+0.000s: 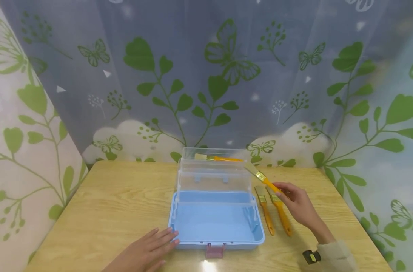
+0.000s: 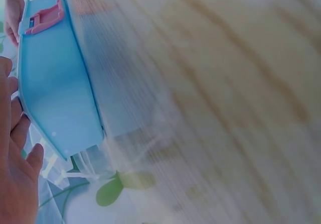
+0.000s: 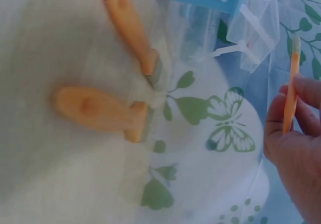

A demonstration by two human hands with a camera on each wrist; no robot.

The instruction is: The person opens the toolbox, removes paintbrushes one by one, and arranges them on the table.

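Note:
A light blue toolbox stands with its clear trays raised at the back. Its bottom compartment is bare. My left hand touches the box's left front corner with fingers extended; the left wrist view shows them along the rim. Between right thumb and fingers I pinch a flat paintbrush by its orange handle. This right hand is raised beside the trays, bristles pointing to the upper left. Another paintbrush lies in the top tray.
Right of the box, two more paintbrushes lie on the wooden table, a slim one and a broader one. A pink latch hangs on the box's front. Patterned curtains close off the back and sides.

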